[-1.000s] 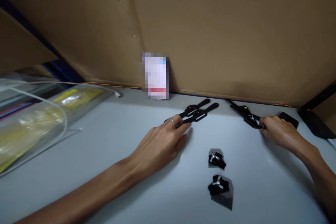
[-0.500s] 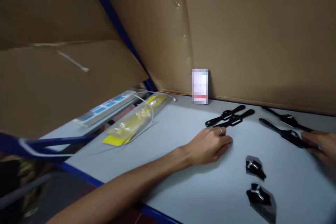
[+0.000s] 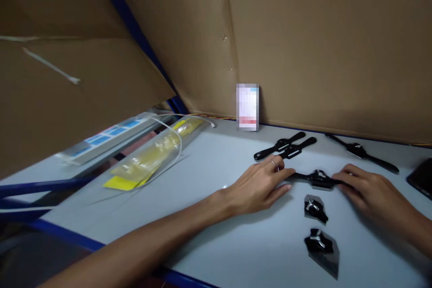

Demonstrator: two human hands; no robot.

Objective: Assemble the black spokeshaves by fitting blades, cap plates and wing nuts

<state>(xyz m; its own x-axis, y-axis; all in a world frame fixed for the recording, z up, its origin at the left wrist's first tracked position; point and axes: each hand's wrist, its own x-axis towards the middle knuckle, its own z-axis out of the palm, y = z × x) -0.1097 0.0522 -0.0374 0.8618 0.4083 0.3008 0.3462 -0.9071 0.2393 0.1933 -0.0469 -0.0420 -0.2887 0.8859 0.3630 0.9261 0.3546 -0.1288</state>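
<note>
A black spokeshave [image 3: 321, 179] lies level just over or on the table, its two handles pointing left and right. My right hand [image 3: 367, 189] pinches the right handle between thumb and fingers. At the other end, my left hand [image 3: 261, 184] has its forefinger against the left handle, the thumb apart from it. Behind the left fingers lie two black spokeshave bodies [image 3: 293, 149], side by side; the fingers partly cover the nearer one. Below the spokeshave are two blades with black caps and silver screws, the upper blade assembly [image 3: 315, 209] and the lower blade assembly [image 3: 322, 252].
Another spokeshave [image 3: 364, 152] lies at the back right. A black object [image 3: 421, 177] is at the right edge. A phone-like screen [image 3: 247, 108] leans on the cardboard wall [image 3: 320, 45]. A plastic bag [image 3: 148, 162], white cable and power strip [image 3: 111, 139] are on the left.
My right hand has brought a spokeshave leftward from the back right to above the blades. My left hand's forefinger and thumb have spread, reaching its left handle. The view has shifted right.
</note>
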